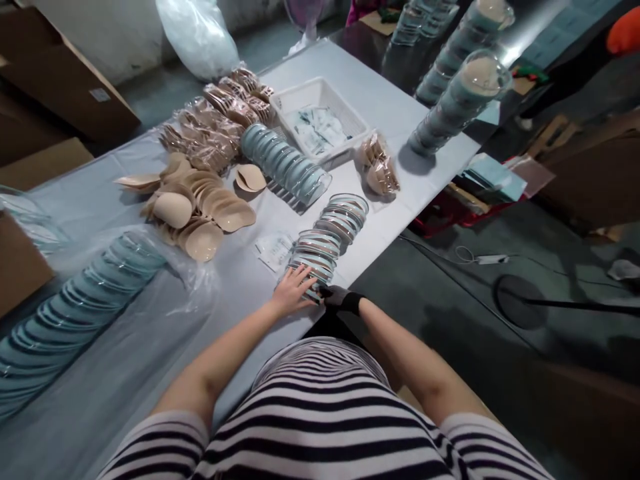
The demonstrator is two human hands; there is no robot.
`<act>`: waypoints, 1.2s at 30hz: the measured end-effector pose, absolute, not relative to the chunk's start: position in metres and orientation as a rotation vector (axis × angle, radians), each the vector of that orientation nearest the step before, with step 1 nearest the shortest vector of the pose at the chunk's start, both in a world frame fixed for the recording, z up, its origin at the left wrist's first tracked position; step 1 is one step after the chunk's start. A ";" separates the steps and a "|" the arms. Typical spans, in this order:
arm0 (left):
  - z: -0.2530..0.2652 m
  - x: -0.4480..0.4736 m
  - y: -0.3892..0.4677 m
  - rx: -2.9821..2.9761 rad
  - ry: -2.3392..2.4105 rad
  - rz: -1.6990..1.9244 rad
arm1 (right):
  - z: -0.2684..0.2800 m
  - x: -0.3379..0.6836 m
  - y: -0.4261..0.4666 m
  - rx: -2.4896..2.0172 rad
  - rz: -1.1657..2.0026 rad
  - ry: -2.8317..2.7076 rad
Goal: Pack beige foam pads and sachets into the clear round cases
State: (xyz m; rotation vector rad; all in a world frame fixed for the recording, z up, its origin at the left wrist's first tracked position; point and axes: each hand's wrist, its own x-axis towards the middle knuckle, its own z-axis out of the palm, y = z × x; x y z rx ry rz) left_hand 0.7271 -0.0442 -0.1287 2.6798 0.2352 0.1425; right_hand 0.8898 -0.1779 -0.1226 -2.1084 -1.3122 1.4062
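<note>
My bare left hand [295,290] lies over the near end of a stack of clear round containers [317,250], its fingers stretched and slightly apart. Brown and pale layers show between the containers. My right hand [343,299], in a dark glove, touches the same near end from the right; its fingers are mostly hidden. A second, similar stack [345,217] lies just beyond. Printed sachets [276,251] rest left of my left hand. Farther left is a heap of tan cupped pieces [200,200].
Behind lie a stack of bluish containers [285,163], a white basket [320,83] with sachets, and bagged tan pieces [377,163]. Tall container stacks [460,100] stand back right. A long stack [75,320] lies at left. Cables and a round stand base [517,300] are on the floor.
</note>
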 end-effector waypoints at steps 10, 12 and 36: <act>-0.128 0.752 -0.092 2.528 0.419 0.235 | -0.059 0.975 -0.087 -2.210 0.549 -1.663; -0.127 0.755 -0.110 2.512 0.477 0.235 | -0.064 0.977 -0.069 -2.210 0.631 -1.866; -0.141 0.926 -0.015 2.278 0.740 0.499 | -0.104 1.132 -0.021 -2.253 0.690 -1.446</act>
